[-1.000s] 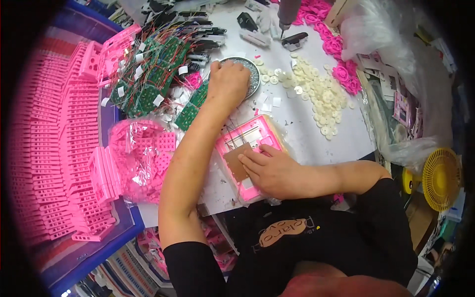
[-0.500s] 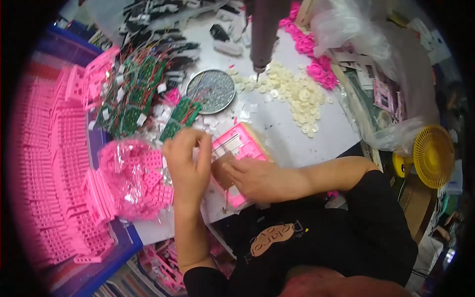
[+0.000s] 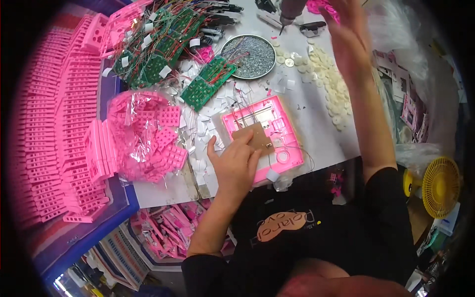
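Note:
A pink plastic casing (image 3: 292, 143) lies with its inside up on the table in front of me. A brown circuit board (image 3: 255, 139) sits in it, with thin wires running from it. My left hand (image 3: 236, 166) rests its fingertips on the board, the fingers spread and holding nothing. At the far right, my right hand (image 3: 350, 47) is raised above the table, somewhat blurred, its fingers apart; their tips reach the upper edge of the picture. Left of that hand hangs a dark powered screwdriver (image 3: 292, 10), not touched by it.
A round tin of small screws (image 3: 249, 57) stands beyond the casing. Wired green circuit boards (image 3: 208, 81) lie to its left. Cream plastic discs (image 3: 331, 94) are scattered right. Bagged pink keypads (image 3: 143, 133) and stacked pink parts (image 3: 54, 119) fill the left. A yellow fan (image 3: 440, 188) stands right.
My right hand has left the casing and risen toward the far right. My left hand has come down onto the brown board. The view has shifted, and more of the casing shows.

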Motion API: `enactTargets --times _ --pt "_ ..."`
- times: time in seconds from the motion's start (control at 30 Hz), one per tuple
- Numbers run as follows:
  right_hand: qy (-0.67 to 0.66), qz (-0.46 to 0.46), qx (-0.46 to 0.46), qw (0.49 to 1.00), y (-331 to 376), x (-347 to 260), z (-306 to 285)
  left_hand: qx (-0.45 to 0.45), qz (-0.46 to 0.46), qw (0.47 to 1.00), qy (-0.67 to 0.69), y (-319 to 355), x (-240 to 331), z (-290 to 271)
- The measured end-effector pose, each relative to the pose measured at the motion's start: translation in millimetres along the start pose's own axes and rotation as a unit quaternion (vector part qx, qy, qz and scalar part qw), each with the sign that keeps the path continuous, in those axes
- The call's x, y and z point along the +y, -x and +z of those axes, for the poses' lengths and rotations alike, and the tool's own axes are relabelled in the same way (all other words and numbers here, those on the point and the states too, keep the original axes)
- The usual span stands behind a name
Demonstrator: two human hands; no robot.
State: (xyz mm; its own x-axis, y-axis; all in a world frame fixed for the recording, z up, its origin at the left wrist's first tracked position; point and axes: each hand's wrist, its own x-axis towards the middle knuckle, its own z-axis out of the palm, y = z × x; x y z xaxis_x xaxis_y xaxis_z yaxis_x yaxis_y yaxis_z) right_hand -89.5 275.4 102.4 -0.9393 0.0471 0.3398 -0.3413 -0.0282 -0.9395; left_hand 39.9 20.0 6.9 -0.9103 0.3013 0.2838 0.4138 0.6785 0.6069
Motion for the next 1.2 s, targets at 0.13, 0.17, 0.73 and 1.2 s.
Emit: enactTargets --times 0.13,0.17,0.73,1.2 --pt "-0.174 0.064 -0.080 0.979 -81.9 -2.5 13.7 0.020 0.018 1.000 -0.012 7.8 -1.5 5.1" --pt "-0.199 0.059 -0.175 0.962 -100.2 -1.7 12.1 0.029 0.020 0.999 -0.014 8.7 -3.1 6.9" --pt "-0.177 0.022 -0.239 0.955 103.6 27.0 88.9 0.079 -0.006 0.996 0.045 18.1 -14.2 19.3" --pt "-0.102 0.012 -0.192 0.976 110.7 38.6 87.0 0.040 0.009 0.997 0.063 16.9 -20.2 9.7"
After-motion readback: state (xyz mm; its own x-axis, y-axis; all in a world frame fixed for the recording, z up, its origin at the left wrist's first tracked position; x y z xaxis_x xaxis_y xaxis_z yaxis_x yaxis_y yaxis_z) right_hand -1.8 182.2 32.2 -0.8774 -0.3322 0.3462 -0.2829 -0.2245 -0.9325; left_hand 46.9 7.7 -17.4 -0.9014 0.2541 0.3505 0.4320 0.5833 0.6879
